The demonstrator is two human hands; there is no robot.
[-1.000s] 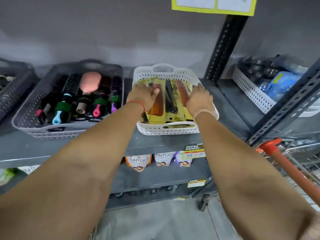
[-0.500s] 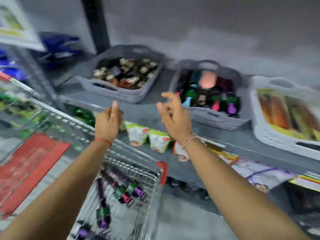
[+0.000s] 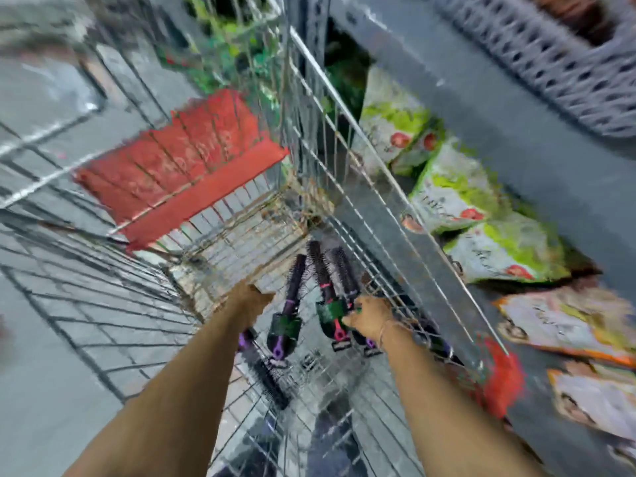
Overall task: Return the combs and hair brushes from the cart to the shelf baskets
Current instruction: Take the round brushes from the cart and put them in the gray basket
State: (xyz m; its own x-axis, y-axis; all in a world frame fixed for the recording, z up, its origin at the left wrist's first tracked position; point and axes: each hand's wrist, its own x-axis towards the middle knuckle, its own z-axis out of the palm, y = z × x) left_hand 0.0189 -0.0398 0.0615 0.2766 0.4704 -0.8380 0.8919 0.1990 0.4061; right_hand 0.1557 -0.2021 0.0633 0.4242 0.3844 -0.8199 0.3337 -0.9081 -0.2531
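I am looking down into the wire cart [image 3: 344, 139]. Several round hair brushes lie on its floor: one with a purple handle [image 3: 288, 315], one with a pink handle and green sleeve [image 3: 328, 304], a third [image 3: 342, 270] beside it, and a black one [image 3: 268, 376] lower down. My left hand [image 3: 249, 301] hangs just left of the purple-handled brush, fingers pointing down, holding nothing. My right hand [image 3: 370, 320] has its fingertips on the pink-handled brush's green sleeve; blur hides whether it grips. A grey shelf basket [image 3: 557, 70] shows at top right.
A red seat flap [image 3: 179, 166] crosses the cart's far end. The grey shelf [image 3: 488, 125] runs along the cart's right side, with green and white packets [image 3: 457, 191] on the level below. A red corner bumper [image 3: 502, 380] marks the cart's near right corner.
The view swung from the shelf baskets down into the cart. Both hands left the white comb basket, crossed over, and dropped in among the brushes.
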